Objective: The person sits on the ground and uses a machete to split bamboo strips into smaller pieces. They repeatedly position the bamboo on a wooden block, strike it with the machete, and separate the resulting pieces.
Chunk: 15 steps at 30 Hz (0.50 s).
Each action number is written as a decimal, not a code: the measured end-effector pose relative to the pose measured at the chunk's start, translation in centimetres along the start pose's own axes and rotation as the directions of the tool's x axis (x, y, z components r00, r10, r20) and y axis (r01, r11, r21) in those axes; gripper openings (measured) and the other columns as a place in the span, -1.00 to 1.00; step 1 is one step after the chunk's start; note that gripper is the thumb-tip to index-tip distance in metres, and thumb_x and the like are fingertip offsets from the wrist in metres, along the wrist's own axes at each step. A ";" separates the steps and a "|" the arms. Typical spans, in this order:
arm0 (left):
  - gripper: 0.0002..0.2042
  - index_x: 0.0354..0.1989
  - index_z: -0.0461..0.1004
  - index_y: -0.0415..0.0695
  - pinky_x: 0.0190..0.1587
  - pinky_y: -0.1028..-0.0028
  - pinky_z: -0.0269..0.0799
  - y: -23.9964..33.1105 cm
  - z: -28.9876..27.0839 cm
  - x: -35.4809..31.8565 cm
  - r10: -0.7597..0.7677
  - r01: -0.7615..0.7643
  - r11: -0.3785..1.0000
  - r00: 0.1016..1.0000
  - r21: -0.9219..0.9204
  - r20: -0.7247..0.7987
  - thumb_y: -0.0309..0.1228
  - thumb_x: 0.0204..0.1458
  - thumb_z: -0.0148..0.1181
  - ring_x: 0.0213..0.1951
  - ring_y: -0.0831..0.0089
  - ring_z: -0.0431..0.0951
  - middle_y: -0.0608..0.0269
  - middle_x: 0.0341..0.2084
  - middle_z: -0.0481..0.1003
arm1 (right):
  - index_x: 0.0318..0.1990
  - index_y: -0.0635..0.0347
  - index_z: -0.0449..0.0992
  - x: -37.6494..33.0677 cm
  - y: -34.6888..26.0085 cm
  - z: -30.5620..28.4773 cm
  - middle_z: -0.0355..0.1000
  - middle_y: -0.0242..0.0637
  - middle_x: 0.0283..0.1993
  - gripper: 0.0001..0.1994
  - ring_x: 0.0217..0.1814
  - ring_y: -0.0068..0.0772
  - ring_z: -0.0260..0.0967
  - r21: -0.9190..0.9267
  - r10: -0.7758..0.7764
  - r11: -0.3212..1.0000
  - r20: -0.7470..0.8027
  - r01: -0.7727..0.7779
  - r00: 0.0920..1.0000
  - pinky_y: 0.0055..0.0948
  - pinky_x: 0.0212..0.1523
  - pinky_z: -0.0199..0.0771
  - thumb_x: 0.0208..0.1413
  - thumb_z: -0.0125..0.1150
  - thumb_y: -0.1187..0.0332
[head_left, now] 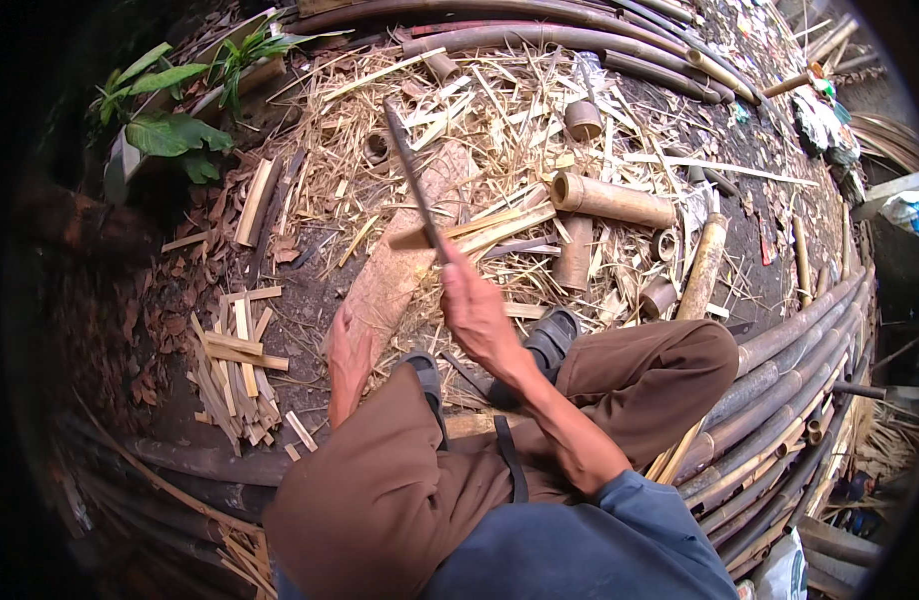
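Observation:
My right hand [477, 315] is closed round the handle of a long knife [412, 170]. Its dark, narrow blade points up and away to the left, across a worn wooden board [385, 285]. My left hand [349, 360] grips the near left edge of this board, with some fingers hidden. The board slants away from me over a litter of shavings. Pale split bamboo strips [505, 228] lie across its right side, near the knife and my right hand. One short piece [410, 238] shows on the board just left of the blade.
A pile of short bamboo slats [238, 365] lies on the left. Cut bamboo tubes [615, 200] are scattered at the right among shavings [330, 150]. Long bamboo poles [780, 370] are stacked at the right, with others at the back and lower left. Green leaves [165, 130] stand far left.

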<state>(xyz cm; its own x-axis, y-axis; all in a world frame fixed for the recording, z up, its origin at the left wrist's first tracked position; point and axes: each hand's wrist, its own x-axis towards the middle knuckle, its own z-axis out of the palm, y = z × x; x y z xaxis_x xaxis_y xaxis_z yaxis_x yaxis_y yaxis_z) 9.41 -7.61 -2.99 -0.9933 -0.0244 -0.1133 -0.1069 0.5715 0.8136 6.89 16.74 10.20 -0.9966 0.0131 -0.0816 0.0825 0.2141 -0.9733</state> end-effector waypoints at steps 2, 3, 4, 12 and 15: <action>-0.41 0.31 0.10 -0.28 0.23 0.21 0.23 0.1 0.1 -0.5 -0.020 0.020 1.000 1.000 0.014 0.004 -0.40 0.11 0.12 0.17 0.04 0.36 -0.21 0.10 0.35 | 0.32 0.11 0.26 0.9 5.5 1.6 0.35 -0.05 -0.48 -0.57 -0.41 -0.39 0.30 -0.077 -0.094 0.993 -0.049 0.090 0.994 -0.34 -0.28 0.37 0.38 -0.19 0.17; -0.43 0.31 0.12 -0.26 0.21 0.22 0.26 0.5 0.2 -0.1 -0.022 0.022 1.000 1.000 0.018 0.011 -0.41 0.12 0.11 0.15 0.06 0.39 -0.20 0.08 0.37 | 0.32 0.10 0.25 1.3 6.9 2.0 0.46 0.04 -0.36 -0.56 -0.29 -0.35 0.42 -0.102 -0.171 0.982 -0.103 0.161 0.980 -0.33 -0.16 0.41 0.38 -0.19 0.16; -0.45 0.30 0.14 -0.25 0.19 0.24 0.28 0.1 0.0 -0.9 -0.065 0.065 0.997 0.998 0.036 0.006 -0.42 0.13 0.10 0.13 0.08 0.41 -0.19 0.06 0.39 | 0.33 0.13 0.23 1.5 5.7 1.7 0.50 0.10 -0.15 -0.55 -0.07 -0.26 0.47 -0.016 0.028 0.999 -0.001 -0.028 1.000 -0.31 0.02 0.37 0.38 -0.19 0.16; -0.56 0.21 0.26 -0.29 0.08 0.33 0.38 2.8 -0.4 -1.3 -0.102 0.096 0.975 0.995 -0.201 -0.019 -0.42 0.17 0.08 0.00 0.27 0.48 -0.03 0.00 0.45 | 0.37 0.26 0.10 1.3 7.9 1.7 0.31 0.28 0.19 -0.45 0.21 -0.08 0.37 -0.231 0.146 0.967 0.158 -0.107 0.977 -0.25 0.18 0.31 0.38 -0.25 0.09; -0.56 0.17 0.31 -0.28 0.10 0.31 0.39 6.4 0.6 2.6 0.183 -0.218 0.941 0.971 -0.259 -0.156 -0.42 0.13 0.19 0.01 0.27 0.48 -0.02 0.00 0.45 | 0.33 0.27 0.17 2.1 9.1 2.6 0.36 0.22 0.16 -0.47 0.26 0.01 0.31 -0.085 0.071 0.994 0.115 -0.062 0.991 -0.24 0.22 0.27 0.37 -0.23 0.08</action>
<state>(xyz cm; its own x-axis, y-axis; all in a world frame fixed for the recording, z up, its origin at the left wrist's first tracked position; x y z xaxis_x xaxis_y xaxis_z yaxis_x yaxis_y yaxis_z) 6.15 -3.50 1.54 -0.9908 -0.0469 0.1273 0.1049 0.3307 0.9379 5.60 16.14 0.57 -0.9810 -0.0844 -0.1749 0.1430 0.2953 -0.9446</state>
